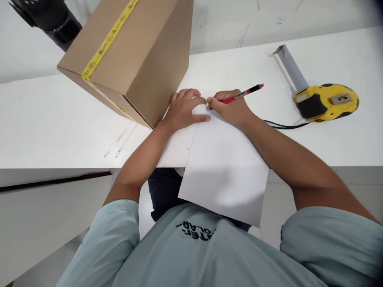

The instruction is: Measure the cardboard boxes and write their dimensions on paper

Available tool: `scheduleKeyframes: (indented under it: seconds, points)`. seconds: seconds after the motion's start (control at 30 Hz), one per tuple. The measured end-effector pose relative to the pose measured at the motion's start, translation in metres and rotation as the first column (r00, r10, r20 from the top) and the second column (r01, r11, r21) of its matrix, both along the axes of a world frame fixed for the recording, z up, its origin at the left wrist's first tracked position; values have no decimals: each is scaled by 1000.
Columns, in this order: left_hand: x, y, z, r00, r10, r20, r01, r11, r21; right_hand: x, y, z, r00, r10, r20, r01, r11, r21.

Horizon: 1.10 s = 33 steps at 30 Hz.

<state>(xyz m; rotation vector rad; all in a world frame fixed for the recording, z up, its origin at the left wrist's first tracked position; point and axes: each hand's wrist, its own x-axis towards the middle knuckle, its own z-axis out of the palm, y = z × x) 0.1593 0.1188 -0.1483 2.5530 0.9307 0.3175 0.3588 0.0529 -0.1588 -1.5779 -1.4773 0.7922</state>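
Observation:
A white sheet of paper (224,167) lies on the white table (60,119) and overhangs its front edge towards me. My left hand (182,109) rests flat on the sheet's far end, fingers spread, right beside a cardboard box (134,52). My right hand (231,107) is closed round a red pen (242,94), whose tip touches the paper near my left fingertips.
The cardboard box, sealed with yellow tape, stands on the table at the back left. A yellow tape measure (327,103) with its blade (291,67) pulled out lies at the right, with a black cord (284,125) by it. A black object (49,18) sits at top left.

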Motion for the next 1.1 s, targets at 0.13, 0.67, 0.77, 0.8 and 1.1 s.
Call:
scheduleKeyframes:
  seconds: [0.13,0.67,0.77,0.8,1.1]
  points:
    - [0,0,-1,1000,3,-1,-3,1000,-2,-1,-2,3,1000,-5,3,5,1000,-30]
    - [1,-1,2,1000,16,-8,-16,1000,-15,-1,-3,1,1000,-10,8,9,1000,9]
    - [2,-1,2,1000,18,-6,-18,1000,-15,-1,-3,1,1000,-4,-8,4,1000,14]
    - [2,-1,2,1000,16,-6,-17,1000,-17,-1,-2,1,1000,-13,-5,13,1000,25]
    - [1,-1,3,1000,11,-15,-12,1000,-25,-1,-2,4,1000,-23,7,23,1000,7]
